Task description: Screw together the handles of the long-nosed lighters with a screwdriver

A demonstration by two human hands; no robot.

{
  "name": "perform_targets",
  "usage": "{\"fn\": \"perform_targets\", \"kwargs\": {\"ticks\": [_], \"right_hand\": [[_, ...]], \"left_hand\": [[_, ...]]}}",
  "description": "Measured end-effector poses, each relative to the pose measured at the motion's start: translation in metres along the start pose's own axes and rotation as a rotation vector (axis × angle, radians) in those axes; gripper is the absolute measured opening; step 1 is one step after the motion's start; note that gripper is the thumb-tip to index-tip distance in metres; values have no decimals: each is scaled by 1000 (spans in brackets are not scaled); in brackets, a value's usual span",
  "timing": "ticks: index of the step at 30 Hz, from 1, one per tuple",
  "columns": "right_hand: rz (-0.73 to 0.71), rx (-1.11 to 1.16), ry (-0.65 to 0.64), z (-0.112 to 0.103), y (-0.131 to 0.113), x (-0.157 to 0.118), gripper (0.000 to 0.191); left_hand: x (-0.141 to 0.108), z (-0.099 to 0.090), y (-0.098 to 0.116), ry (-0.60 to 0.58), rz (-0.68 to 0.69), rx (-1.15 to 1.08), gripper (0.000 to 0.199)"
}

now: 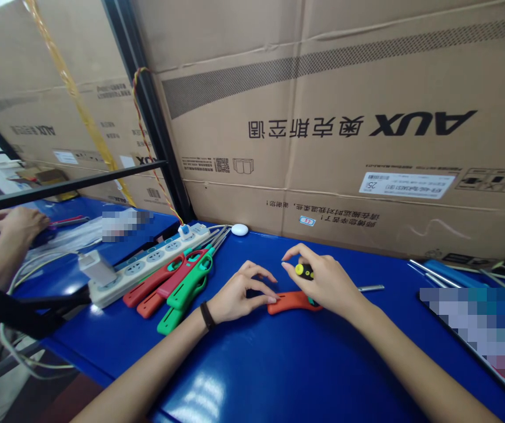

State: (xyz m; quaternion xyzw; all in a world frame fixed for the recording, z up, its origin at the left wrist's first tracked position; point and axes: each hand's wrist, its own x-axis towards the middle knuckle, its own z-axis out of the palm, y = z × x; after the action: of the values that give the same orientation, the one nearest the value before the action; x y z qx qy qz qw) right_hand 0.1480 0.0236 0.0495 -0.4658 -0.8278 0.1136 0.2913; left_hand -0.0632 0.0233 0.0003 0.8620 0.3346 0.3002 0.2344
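An orange long-nosed gas lighter (294, 300) lies on the blue table, its metal nozzle (372, 288) pointing right. My left hand (241, 295) has its thumb and forefinger at the lighter's handle end, the other fingers lifted and curved. Above the lighter, my right hand (323, 276) closes around a short black-and-yellow handle, apparently a screwdriver (305, 271). Its shaft and tip are hidden. The lighter's trigger end is partly behind my right hand. To the left lie several more lighters, among them a red one (170, 294) and a green one (189, 281).
A white power strip (146, 263) with a plugged-in charger (97, 269) runs beside the lighters. Behind it sits a white oval object (239, 230). Large cardboard boxes (344, 158) wall the back. A black-edged tablet-like panel (468, 346) is at right. Another person's hands (18, 229) show at far left.
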Motion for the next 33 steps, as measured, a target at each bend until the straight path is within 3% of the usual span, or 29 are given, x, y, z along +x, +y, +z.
{"fn": "perform_targets", "kwargs": {"ticks": [7, 11, 18, 29, 33], "right_hand": [[16, -31, 34, -2, 1, 0, 14], [40, -16, 106, -9, -3, 0, 15], [29, 295, 299, -24, -24, 3, 20], [-53, 436, 366, -20, -45, 21, 13], [-14, 653, 344, -16, -50, 28, 17]], "left_hand": [[-1, -3, 0, -25, 32, 5, 12], [-1, -6, 2, -39, 43, 40, 26], [-1, -7, 5, -45, 63, 101, 33], [-4, -9, 5, -40, 191, 332, 21], [-3, -9, 5, -43, 172, 324, 27]]}}
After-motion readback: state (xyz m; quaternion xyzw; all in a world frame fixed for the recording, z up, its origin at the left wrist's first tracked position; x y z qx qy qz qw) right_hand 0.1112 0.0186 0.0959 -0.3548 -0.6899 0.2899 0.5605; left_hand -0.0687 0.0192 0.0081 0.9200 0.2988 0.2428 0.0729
